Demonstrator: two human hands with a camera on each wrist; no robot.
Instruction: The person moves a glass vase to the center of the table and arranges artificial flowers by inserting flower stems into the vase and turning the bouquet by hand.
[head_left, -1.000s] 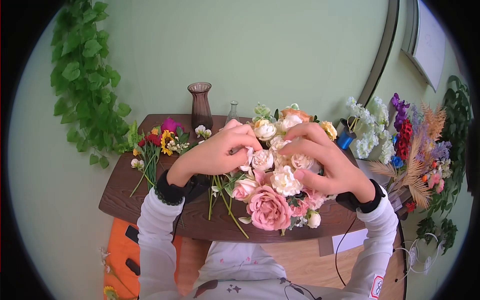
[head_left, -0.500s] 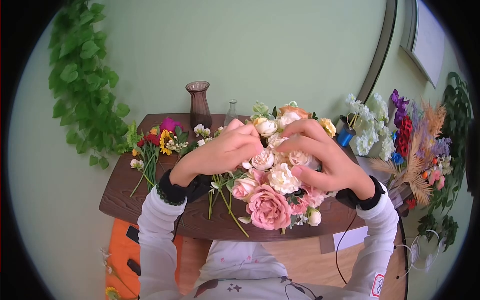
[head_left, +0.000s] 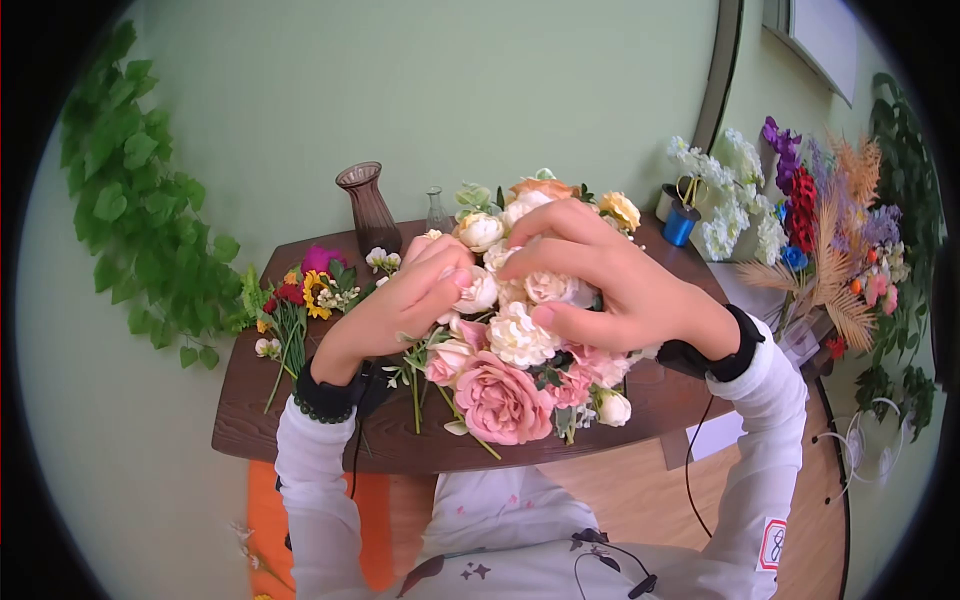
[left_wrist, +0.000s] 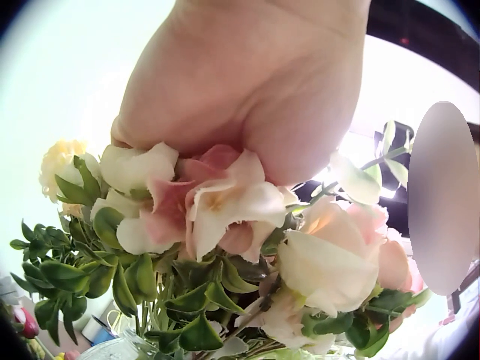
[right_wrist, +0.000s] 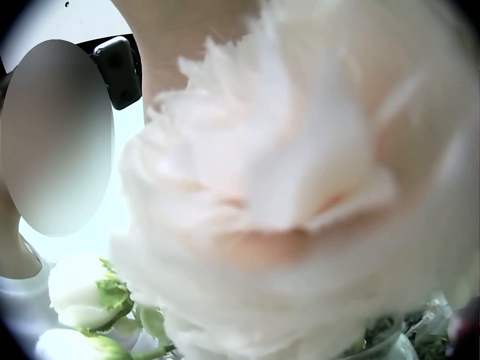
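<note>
Two hands on it: my left hand curled at a white rose, can't tell if pinching; my right hand spread, fingers loosely bent over the bouquet, which sits between and below them. Should be light, soft-petalled, easily crushed; I'd hold low, under the heads. Sunflower left of left hand, vase beyond it, white sprays past right.

On your right sleeve, near the lower edge of the head view: one label, white, red-bordered, bearing a black mark that resembles a figure 8, too small for you to read with certainty. No other legible lettering.
</note>
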